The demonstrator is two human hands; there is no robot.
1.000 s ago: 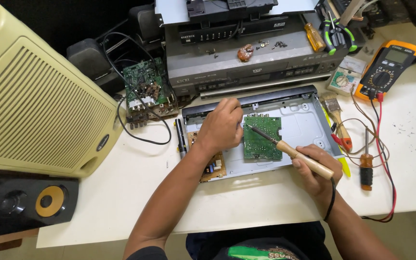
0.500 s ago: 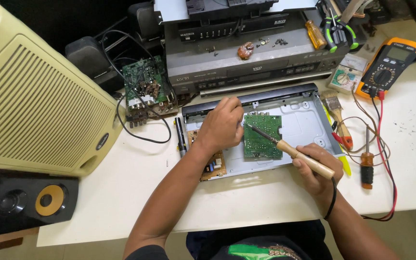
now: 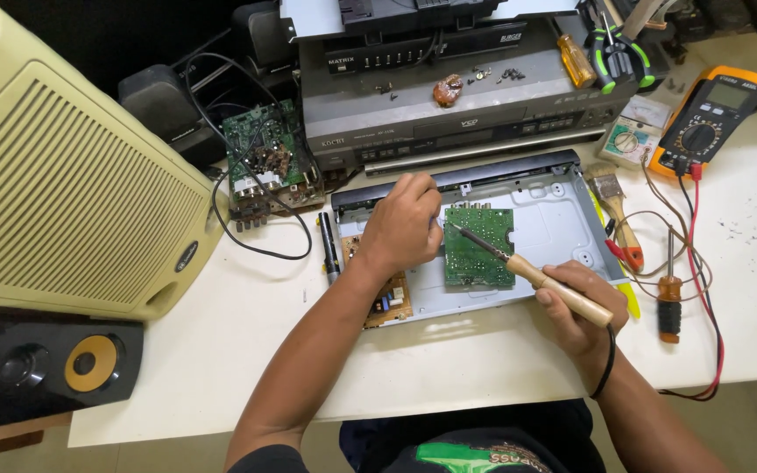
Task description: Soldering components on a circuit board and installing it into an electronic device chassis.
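The soldering iron [image 3: 532,276] lies with its long axis from 4 o'clock up to 10 o'clock, the tip touching the top left edge of the green circuit board [image 3: 479,248] inside the open metal chassis [image 3: 562,210]. The right hand [image 3: 578,307] is closed around its wooden handle. The left hand [image 3: 402,223] (fingers curled) presses beside the board; whether it holds anything I cannot tell. The soldering seems in progress, and the cover is off.

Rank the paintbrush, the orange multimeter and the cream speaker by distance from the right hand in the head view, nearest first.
From the right hand, which holds the soldering iron:
1. Paintbrush, just above it, to its right.
2. Multimeter, far corner, upper right.
3. Cream speaker, far left, across the table.
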